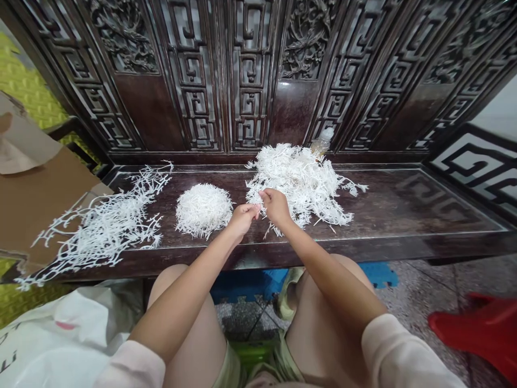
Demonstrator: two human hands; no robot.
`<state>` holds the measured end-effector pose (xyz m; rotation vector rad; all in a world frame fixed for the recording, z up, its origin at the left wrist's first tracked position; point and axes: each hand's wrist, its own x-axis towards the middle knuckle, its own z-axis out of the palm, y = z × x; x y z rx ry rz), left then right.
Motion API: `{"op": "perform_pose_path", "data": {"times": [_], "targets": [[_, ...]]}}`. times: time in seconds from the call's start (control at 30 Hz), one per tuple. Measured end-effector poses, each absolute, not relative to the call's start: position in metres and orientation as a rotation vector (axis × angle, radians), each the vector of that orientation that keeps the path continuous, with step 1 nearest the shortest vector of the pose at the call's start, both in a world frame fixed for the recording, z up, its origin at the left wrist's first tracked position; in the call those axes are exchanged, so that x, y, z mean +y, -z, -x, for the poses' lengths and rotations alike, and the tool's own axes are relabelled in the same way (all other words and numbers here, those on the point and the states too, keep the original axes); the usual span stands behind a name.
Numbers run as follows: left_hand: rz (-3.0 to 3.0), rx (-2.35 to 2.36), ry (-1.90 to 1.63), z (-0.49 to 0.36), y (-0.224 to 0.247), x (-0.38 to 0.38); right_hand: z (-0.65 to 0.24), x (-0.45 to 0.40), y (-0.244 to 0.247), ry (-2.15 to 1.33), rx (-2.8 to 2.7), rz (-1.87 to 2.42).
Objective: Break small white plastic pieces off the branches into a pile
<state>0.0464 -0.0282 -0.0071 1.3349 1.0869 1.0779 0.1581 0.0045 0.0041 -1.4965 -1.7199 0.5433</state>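
My left hand (244,218) and my right hand (277,206) are close together over the front of the bench, both with thumb and finger pinched. What lies between the fingertips is too small to make out against the white behind it. Just beyond my right hand spreads a large heap of white, branching sprigs (297,175). To the left of my left hand sits a rounded mound of small, thin white pieces (204,210). Farther left lies a tangle of bare white branched stems (107,226), partly overhanging the bench's front edge.
The dark wooden bench (396,207) has a carved lattice back (250,75). Behind the heap stands a clear bottle (323,141). Cardboard (44,199) lies at the left, above a white bag (60,339). A red plastic object (480,334) is on the floor at right.
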Motion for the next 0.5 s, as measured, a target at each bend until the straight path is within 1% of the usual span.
{"op": "perform_pose_path", "data": {"times": [0.1, 0.13, 0.23, 0.3, 0.33, 0.5], "targets": [[-1.369, 1.089, -1.094, -0.040, 0.000, -0.029, -0.160, 0.005, -0.004, -0.640, -1.685, 1.480], [-1.406, 1.116, -1.098, -0.036, -0.001, -0.027, -0.161, 0.003, -0.004, -0.745, -1.689, 1.463], [-1.550, 1.238, -1.039, -0.019, -0.001, -0.017, -0.165, -0.002, -0.005, -1.200, -1.747, 1.360], [-1.564, 1.297, -0.972, -0.010, 0.002, -0.011, -0.167, -0.006, -0.007, -1.359, -1.800, 1.283], [-1.539, 1.303, -0.955, -0.006, 0.004, -0.008, -0.167, -0.007, -0.007, -1.356, -1.829, 1.258], [-1.394, 1.206, -0.977, -0.003, 0.001, -0.010, -0.165, -0.006, -0.007, -1.099, -1.893, 1.272]]}}
